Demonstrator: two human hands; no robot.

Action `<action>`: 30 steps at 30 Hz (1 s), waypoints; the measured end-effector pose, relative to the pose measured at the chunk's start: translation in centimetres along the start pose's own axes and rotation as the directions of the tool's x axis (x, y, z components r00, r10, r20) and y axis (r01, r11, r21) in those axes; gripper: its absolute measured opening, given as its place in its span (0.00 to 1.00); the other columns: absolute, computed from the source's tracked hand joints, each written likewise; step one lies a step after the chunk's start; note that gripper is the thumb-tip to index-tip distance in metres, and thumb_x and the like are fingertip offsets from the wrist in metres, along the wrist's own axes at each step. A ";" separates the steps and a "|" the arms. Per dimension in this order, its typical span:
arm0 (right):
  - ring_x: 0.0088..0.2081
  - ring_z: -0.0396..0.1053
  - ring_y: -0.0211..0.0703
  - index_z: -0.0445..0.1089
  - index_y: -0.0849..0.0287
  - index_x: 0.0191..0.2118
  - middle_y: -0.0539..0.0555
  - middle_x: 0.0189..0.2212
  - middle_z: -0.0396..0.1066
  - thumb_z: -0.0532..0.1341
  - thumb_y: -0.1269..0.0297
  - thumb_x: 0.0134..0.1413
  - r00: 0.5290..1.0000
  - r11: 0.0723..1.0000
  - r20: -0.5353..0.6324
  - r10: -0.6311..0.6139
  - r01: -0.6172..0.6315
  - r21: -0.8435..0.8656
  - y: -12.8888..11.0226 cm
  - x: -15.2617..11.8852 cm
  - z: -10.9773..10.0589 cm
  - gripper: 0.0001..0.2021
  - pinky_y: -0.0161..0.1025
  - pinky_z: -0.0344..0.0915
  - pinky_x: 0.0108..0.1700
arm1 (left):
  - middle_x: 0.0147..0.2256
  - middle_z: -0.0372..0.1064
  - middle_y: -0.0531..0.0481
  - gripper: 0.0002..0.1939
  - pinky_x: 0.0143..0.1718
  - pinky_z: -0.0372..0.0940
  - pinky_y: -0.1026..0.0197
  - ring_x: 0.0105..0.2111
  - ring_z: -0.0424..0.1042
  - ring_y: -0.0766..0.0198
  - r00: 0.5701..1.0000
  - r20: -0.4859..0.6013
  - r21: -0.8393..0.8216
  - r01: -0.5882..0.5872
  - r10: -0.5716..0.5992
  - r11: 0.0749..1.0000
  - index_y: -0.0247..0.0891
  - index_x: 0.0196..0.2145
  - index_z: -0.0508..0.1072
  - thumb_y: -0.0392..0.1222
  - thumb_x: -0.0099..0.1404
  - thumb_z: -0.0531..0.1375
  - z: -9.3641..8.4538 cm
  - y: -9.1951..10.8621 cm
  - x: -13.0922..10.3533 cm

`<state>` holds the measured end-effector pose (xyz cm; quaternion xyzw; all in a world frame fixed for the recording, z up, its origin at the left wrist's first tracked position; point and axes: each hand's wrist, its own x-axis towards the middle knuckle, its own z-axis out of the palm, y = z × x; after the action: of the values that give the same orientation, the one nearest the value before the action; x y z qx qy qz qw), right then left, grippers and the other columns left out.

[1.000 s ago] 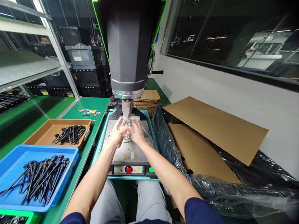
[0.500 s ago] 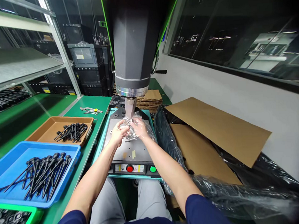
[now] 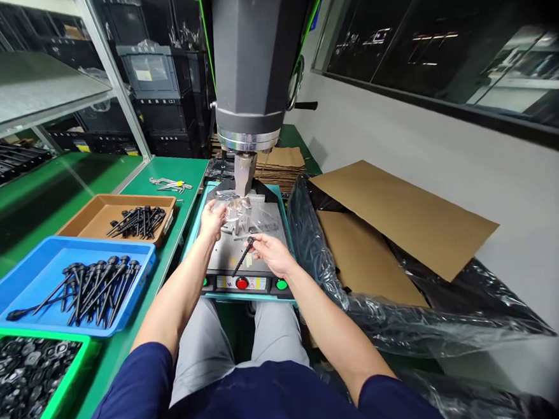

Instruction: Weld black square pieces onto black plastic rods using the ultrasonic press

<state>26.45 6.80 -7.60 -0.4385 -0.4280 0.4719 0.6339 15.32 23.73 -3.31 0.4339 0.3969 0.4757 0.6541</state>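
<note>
My right hand [image 3: 273,253] pinches the thick head of a black rod [image 3: 241,259], which slants down to the left over the machine's grey base plate [image 3: 218,255]. At the left of the fixture my left hand [image 3: 212,220] is raised beside clear plastic film [image 3: 267,220]; its fingers look partly curled, and whether they hold the film is unclear. Above the film hangs the press's metal tip [image 3: 243,177], below its dark grey head [image 3: 247,58]. The fixture under the film is partly hidden.
On the left stand a brown tray [image 3: 86,216] and a blue tray [image 3: 30,271] with black rods, and a green bin [image 3: 65,393] of black parts. Cardboard [image 3: 404,217] and black plastic lie right. Red button [image 3: 242,283] and green button [image 3: 281,284] sit in front.
My right hand has moved down toward me, and the black rod now shows in it. My left hand has moved left, away from my right hand. The camera view has shifted.
</note>
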 end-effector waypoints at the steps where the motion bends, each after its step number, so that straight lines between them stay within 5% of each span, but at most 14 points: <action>1: 0.35 0.71 0.40 0.74 0.58 0.42 0.56 0.38 0.76 0.70 0.49 0.47 1.000 1.000 -0.004 -0.016 0.016 0.005 -0.4 0.1 0.0 0.21 0.34 0.67 0.31 | 0.37 0.72 0.45 0.30 0.30 0.65 0.67 0.32 0.74 0.66 1.000 -0.015 0.060 0.006 -0.006 0.998 0.35 0.60 0.59 0.41 0.63 0.63 -0.6 -0.1 -0.4; 3: 0.36 0.71 0.41 0.74 0.57 0.43 0.55 0.38 0.75 0.69 0.49 0.48 0.997 0.997 -0.014 -0.070 0.069 -0.026 -1.0 0.1 0.2 0.20 0.35 0.68 0.33 | 0.44 0.71 0.39 0.30 0.39 0.68 0.61 0.42 0.74 0.59 0.991 -0.079 0.237 -0.090 0.111 0.967 0.35 0.60 0.62 0.42 0.62 0.63 -1.9 -0.4 -1.8; 5: 0.38 0.70 0.42 0.74 0.56 0.45 0.54 0.38 0.75 0.69 0.51 0.49 0.987 0.980 -0.019 -0.160 0.157 -0.121 -1.6 -0.1 0.5 0.20 0.37 0.69 0.35 | 0.51 0.68 0.38 0.28 0.49 0.67 0.57 0.51 0.69 0.55 0.934 -0.101 0.405 -0.276 0.343 0.872 0.37 0.57 0.66 0.43 0.61 0.64 -3.6 -0.9 -4.0; 7: 0.40 0.70 0.43 0.74 0.55 0.47 0.54 0.40 0.74 0.68 0.52 0.51 0.966 0.939 -0.002 -0.258 0.250 -0.238 -2.1 -0.6 1.0 0.19 0.39 0.69 0.38 | 0.53 0.67 0.40 0.24 0.53 0.64 0.55 0.54 0.67 0.54 0.882 0.014 0.451 -0.427 0.472 0.784 0.39 0.54 0.69 0.43 0.61 0.63 -5.0 -1.5 -6.7; 10: 0.42 0.70 0.44 0.74 0.54 0.49 0.54 0.44 0.73 0.65 0.54 0.55 0.931 0.862 0.076 -0.356 0.359 -0.358 -2.7 -1.2 2.0 0.17 0.41 0.69 0.44 | 0.52 0.70 0.43 0.19 0.53 0.65 0.54 0.53 0.68 0.54 0.856 0.321 0.365 -0.507 0.405 0.781 0.42 0.51 0.73 0.42 0.61 0.63 -6.3 -2.2 -10.5; 13: 0.44 0.71 0.46 0.74 0.54 0.50 0.55 0.45 0.72 0.64 0.55 0.58 0.910 0.824 0.140 -0.390 0.413 -0.389 -2.6 -1.3 3.1 0.16 0.42 0.69 0.47 | 0.49 0.72 0.44 0.19 0.53 0.65 0.54 0.50 0.70 0.54 0.839 0.460 0.322 -0.462 0.290 0.826 0.43 0.47 0.76 0.40 0.57 0.66 -6.7 -2.4 -12.6; 16: 0.45 0.71 0.47 0.74 0.54 0.48 0.55 0.44 0.73 0.65 0.55 0.56 0.914 0.853 0.126 -0.385 0.405 -0.330 -2.1 -0.8 4.0 0.16 0.44 0.69 0.48 | 0.40 0.75 0.45 0.11 0.49 0.65 0.55 0.42 0.72 0.56 0.866 0.422 0.353 -0.429 0.267 0.832 0.42 0.39 0.79 0.41 0.56 0.67 -7.1 -2.5 -12.9; 20: 0.41 0.72 0.45 0.74 0.55 0.47 0.54 0.39 0.75 0.68 0.55 0.51 0.955 0.942 0.057 -0.293 0.298 -0.157 -1.6 0.0 4.9 0.18 0.44 0.70 0.47 | 0.33 0.75 0.47 0.08 0.43 0.65 0.58 0.35 0.71 0.58 0.876 0.422 0.388 -0.406 0.233 0.827 0.41 0.36 0.80 0.44 0.59 0.65 -8.1 -2.7 -13.3; 25: 0.39 0.73 0.45 0.72 0.56 0.47 0.51 0.34 0.75 0.71 0.58 0.44 0.987 0.992 0.110 -0.119 0.123 -0.026 -1.2 0.8 6.1 0.22 0.43 0.72 0.42 | 0.30 0.75 0.47 0.15 0.35 0.66 0.60 0.29 0.71 0.61 0.894 0.446 0.285 -0.190 0.046 0.940 0.38 0.40 0.80 0.49 0.59 0.65 -9.1 -2.6 -15.1; 30: 0.34 0.71 0.41 0.70 0.56 0.43 0.50 0.32 0.75 0.72 0.60 0.39 0.997 0.999 0.069 -0.034 0.032 0.028 -0.6 1.2 7.4 0.22 0.37 0.71 0.34 | 0.30 0.75 0.46 0.17 0.32 0.65 0.61 0.28 0.71 0.62 0.903 0.430 0.225 -0.089 -0.017 0.970 0.35 0.39 0.79 0.51 0.57 0.67 -9.9 -1.7 -15.7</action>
<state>19.71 8.99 -5.01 -0.4061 -0.4504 0.4823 0.6322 2.95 10.10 -6.29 0.6105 0.2897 0.3296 0.6593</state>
